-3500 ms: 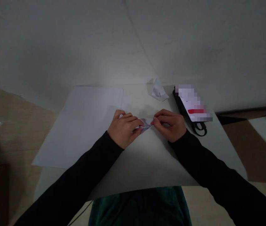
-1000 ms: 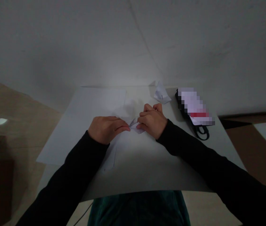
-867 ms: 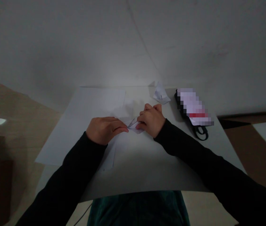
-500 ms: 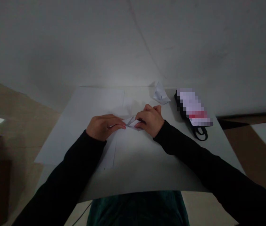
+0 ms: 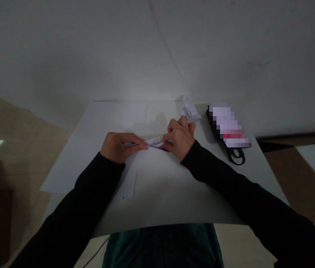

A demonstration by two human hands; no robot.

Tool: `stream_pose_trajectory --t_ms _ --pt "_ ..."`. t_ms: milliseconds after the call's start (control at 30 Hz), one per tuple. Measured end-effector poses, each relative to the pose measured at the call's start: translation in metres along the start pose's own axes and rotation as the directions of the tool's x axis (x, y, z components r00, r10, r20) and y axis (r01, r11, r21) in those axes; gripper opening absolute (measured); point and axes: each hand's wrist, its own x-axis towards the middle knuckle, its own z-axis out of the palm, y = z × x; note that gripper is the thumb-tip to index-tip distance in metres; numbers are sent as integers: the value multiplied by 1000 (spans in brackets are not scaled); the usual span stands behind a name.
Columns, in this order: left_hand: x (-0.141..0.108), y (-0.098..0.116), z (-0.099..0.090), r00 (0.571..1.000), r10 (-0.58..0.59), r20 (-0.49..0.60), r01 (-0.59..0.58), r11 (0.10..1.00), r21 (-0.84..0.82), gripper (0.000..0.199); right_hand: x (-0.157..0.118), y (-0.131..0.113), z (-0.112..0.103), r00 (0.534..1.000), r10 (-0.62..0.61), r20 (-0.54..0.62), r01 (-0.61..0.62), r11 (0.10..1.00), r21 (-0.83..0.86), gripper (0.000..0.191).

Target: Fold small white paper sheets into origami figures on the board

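A small folded piece of white paper (image 5: 154, 142) is stretched between my two hands over the middle of the table. My left hand (image 5: 121, 146) pinches its left end between thumb and fingers. At the right end, my right hand (image 5: 179, 137) grips it with thumb and index finger, the other fingers curled. Both ends of the paper are partly hidden by my fingers. Just beyond my right hand stands a folded paper boat (image 5: 190, 110), pointed at the top.
Large white paper sheets (image 5: 90, 130) cover the left part of the white table (image 5: 174, 197). At the right lies a black pouch with a strap (image 5: 237, 156), a blurred-out item on top. A wall (image 5: 135, 56) rises directly behind the table.
The folded paper between my hands has turned and now looks narrower and more edge-on. My right hand has shifted slightly upward, its fingers nearer the paper boat.
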Motion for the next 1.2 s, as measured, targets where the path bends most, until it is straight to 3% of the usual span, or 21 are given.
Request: stream_pose_trajectory --t_ms 167,333,467,700,833,1000,1200 --pt "1 -2 -2 996 83 29 -85 995 56 24 3 4 1 999 21 49 -23 999 34 10" --pt "2 -3 -2 992 112 53 -116 989 87 21 6 13 -2 984 82 157 -112 974 196 14" --pt "2 1 -3 988 132 78 -142 980 138 17 10 24 -6 967 -52 248 -23 957 289 24" --pt "4 9 -3 977 212 -18 -210 975 80 13 12 31 -23 986 -164 23 144 918 370 17" --pt "5 6 -3 966 257 11 -257 964 62 17 16 24 -27 989 -145 -34 148 923 356 10" --pt "5 0 2 958 285 39 -285 959 3 14 27 21 -16 983 -34 180 -18 961 277 15" --pt "3 -3 6 948 309 78 -305 950 -64 8 40 27 -19 894 5 448 -182 918 353 22"
